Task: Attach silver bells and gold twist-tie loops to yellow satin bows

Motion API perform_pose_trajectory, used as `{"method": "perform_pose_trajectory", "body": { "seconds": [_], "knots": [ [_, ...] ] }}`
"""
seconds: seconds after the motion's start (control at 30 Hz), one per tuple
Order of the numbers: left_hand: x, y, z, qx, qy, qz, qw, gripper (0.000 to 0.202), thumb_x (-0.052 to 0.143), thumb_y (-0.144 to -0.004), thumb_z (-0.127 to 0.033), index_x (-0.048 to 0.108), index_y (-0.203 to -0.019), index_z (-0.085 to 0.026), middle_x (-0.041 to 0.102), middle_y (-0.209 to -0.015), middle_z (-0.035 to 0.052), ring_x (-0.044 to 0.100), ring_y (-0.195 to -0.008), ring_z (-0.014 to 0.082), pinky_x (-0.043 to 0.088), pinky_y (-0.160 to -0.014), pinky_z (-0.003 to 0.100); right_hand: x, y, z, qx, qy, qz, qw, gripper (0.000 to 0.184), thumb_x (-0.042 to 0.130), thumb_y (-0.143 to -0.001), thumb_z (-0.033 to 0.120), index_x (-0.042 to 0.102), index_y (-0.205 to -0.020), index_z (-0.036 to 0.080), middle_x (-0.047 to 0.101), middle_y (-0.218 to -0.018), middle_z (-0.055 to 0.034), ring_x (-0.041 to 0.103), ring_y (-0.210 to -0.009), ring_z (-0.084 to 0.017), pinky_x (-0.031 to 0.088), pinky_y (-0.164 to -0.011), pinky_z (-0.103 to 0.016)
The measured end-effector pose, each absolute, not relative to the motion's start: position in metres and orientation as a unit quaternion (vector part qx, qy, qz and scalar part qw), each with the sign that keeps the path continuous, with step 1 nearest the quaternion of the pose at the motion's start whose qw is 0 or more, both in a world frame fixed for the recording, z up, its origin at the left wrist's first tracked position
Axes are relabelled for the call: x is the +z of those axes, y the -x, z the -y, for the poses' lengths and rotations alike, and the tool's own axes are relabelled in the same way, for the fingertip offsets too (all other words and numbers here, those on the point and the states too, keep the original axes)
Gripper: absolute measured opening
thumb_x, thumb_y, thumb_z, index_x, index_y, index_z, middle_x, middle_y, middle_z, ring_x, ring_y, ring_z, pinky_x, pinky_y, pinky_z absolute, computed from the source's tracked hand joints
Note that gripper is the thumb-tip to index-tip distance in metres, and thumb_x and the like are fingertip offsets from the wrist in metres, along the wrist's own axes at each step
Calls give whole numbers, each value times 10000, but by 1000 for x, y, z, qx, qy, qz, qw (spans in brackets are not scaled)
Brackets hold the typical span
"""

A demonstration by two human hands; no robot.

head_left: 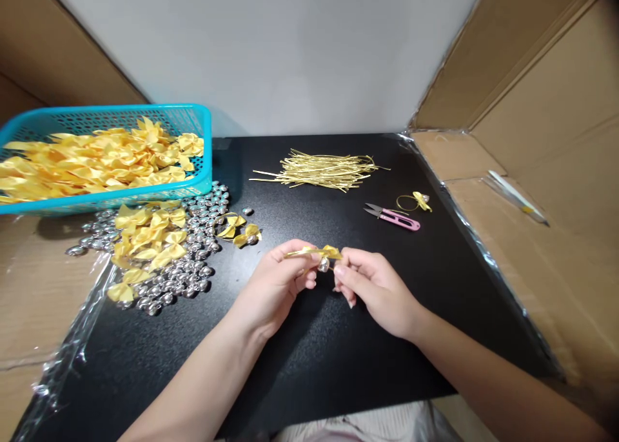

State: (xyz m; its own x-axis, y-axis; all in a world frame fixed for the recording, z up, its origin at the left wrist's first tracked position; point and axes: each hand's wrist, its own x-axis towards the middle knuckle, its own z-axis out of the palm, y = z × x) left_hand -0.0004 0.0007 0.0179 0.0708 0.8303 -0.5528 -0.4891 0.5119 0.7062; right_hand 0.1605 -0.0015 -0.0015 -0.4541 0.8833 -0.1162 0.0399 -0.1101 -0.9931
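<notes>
Above the front middle of the black table, both my hands pinch one small piece: a yellow ribbon bow with a silver bell hanging under it and a gold twist tie along it. My left hand is closed on the bow's left side, the tie lying across its thumb and forefinger. At the bow's right end my right hand is closed, thumb against forefinger, by a thin end of the tie. The fingers partly hide how bow, bell and tie are joined.
A blue basket of yellow bows stands back left; loose bows and silver bells lie before it. Gold twist ties are piled at the back. Pink thread snips and a bow with a tie loop lie right, a utility knife beyond.
</notes>
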Motion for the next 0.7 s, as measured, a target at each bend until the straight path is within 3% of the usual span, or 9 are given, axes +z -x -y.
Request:
{"method": "perform_pose_trajectory", "body": {
  "seconds": [0.1, 0.23, 0.37, 0.43, 0.5, 0.57, 0.63, 0.7],
  "knots": [
    [18, 1, -2, 481, -139, -504, 704, 190, 784, -471, -104, 626, -569, -142, 604, -478, -43, 487, -402, 27, 418, -401, 106, 5, -165, 1, 558, 382, 637, 370, 275, 535, -870, 229, 495, -601, 189, 498, -570, 26, 471, -547, -113, 386, -554, -257],
    [16, 1, -4, 486, -139, -520, 689, 204, 783, -480, -121, 629, -610, -148, 602, -492, -51, 481, -411, 34, 426, -398, 121, 15, -175, -1, 464, 332, 700, 429, 204, 585, -819, 163, 577, -617, 191, 611, -875, -43, 579, -833, -176, 457, -817, -342],
    [14, -1, -2, 473, -178, -528, 683, 190, 787, -480, -147, 626, -582, -144, 570, -460, -59, 463, -409, 39, 418, -392, 135, 18, -183, -3, 487, 290, 707, 424, 37, 695, -786, 200, 699, -768, 232, 622, -1195, -45, 549, -1148, -239, 377, -1050, -405],
    [13, -1, -1, 466, -192, -524, 687, 177, 785, -488, -162, 629, -570, -145, 556, -448, -61, 461, -408, 43, 413, -394, 140, 16, -185, -4, 511, 267, 699, 423, 73, 707, -797, 261, 728, -864, 242, 631, -1246, -51, 539, -1194, -260, 360, -1078, -424],
    [12, -2, 0, 462, -199, -524, 688, 167, 784, -494, -172, 633, -561, -146, 557, -449, -59, 467, -412, 45, 414, -401, 144, 13, -185, -4, 558, 250, 650, 451, 112, 638, -848, 298, 723, -868, 228, 687, -1142, -62, 598, -1106, -249, 429, -1012, -416],
    [11, -2, 0, 459, -202, -526, 687, 167, 787, -495, -175, 632, -550, -147, 567, -455, -55, 468, -415, 46, 418, -407, 146, 8, -183, -3, 625, 230, 563, 489, 164, 565, -880, 298, 694, -827, 213, 726, -961, -54, 667, -889, -213, 524, -833, -372],
    [11, -3, 0, 453, -209, -530, 686, 167, 789, -491, -169, 633, -547, -146, 576, -457, -52, 468, -416, 46, 422, -411, 147, 4, -181, -4, 671, 217, 495, 508, 160, 548, -877, 301, 663, -829, 201, 731, -851, -41, 675, -696, -181, 543, -662, -324],
    [11, -3, 1, 446, -216, -531, 688, 161, 785, -493, -163, 635, -548, -146, 586, -462, -48, 469, -419, 46, 424, -413, 146, 3, -179, -6, 677, 231, 480, 508, 141, 549, -878, 297, 642, -845, 196, 729, -804, -29, 666, -598, -160, 536, -585, -296]
  ]
}}
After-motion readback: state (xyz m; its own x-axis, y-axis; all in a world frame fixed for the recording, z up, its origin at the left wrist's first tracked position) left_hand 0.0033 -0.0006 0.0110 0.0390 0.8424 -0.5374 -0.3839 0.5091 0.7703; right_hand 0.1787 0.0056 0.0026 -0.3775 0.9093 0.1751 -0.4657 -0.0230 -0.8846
